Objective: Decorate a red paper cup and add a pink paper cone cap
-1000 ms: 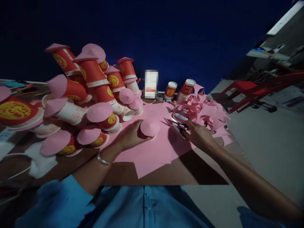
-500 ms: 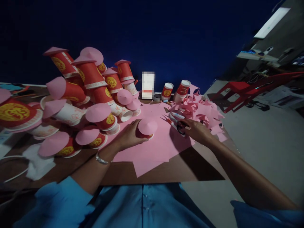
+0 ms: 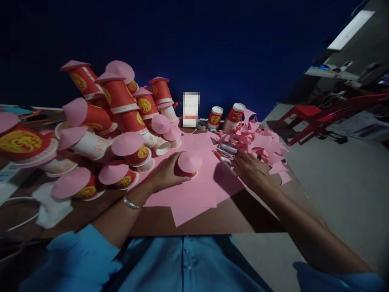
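Note:
A red paper cup with a pink cone on top [image 3: 190, 162] stands on pink paper sheets [image 3: 194, 194], and my left hand [image 3: 170, 172] is wrapped round its left side. To the right, my right hand [image 3: 252, 170] lies palm down over the handle end of the scissors [image 3: 224, 152]; its fingertips are partly hidden, and whether they grip the handles is unclear. An orange and white pen [image 3: 224, 161] lies beside that hand, and a clear-barrelled item [image 3: 228, 148] rests just behind the scissors.
Many cone-topped cups [image 3: 118, 95] are piled at the left. Pink paper scraps [image 3: 261, 142] heap up at the right, near upright red cups [image 3: 215, 117]. A white cloth [image 3: 53, 205] lies at the front left, and a red chair [image 3: 306, 115] stands beyond the table.
My right hand has moved slightly right and down, turning palm down, and the scissors now lie flatter under it. My left hand keeps its hold on the cup.

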A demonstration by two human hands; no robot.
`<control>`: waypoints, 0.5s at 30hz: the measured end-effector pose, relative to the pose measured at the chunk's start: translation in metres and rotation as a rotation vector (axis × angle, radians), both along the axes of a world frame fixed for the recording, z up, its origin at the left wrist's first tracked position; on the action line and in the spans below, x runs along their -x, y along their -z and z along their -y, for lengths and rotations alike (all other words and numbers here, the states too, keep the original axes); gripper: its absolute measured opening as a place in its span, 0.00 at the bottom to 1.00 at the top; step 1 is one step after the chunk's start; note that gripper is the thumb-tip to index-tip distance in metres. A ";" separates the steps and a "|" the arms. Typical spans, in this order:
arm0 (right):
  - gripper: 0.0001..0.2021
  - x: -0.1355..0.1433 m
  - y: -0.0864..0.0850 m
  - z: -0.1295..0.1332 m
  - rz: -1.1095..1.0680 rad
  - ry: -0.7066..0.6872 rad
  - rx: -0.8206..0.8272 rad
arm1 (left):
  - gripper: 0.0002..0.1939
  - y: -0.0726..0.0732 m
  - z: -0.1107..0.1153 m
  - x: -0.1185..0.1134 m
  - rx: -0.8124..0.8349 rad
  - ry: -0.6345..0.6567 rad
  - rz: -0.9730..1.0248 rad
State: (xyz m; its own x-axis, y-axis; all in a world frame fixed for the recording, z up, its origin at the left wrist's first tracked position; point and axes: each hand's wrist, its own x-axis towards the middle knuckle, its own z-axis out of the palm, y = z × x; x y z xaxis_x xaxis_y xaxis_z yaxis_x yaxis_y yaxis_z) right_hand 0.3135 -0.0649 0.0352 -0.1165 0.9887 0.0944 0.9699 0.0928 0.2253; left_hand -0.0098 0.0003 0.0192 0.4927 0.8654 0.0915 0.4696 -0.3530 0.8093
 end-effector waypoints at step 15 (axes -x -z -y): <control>0.20 0.018 0.011 -0.009 -0.446 -0.040 0.004 | 0.55 -0.012 0.004 0.005 0.204 0.001 0.055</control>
State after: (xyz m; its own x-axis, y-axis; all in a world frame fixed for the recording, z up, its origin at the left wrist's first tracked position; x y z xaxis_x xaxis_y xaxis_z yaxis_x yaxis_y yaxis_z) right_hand 0.2958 -0.0559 0.0238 -0.1034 0.9847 0.1403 0.9678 0.1321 -0.2143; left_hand -0.0148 -0.0034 0.0312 0.4924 0.8684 -0.0585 0.4223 -0.1796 0.8885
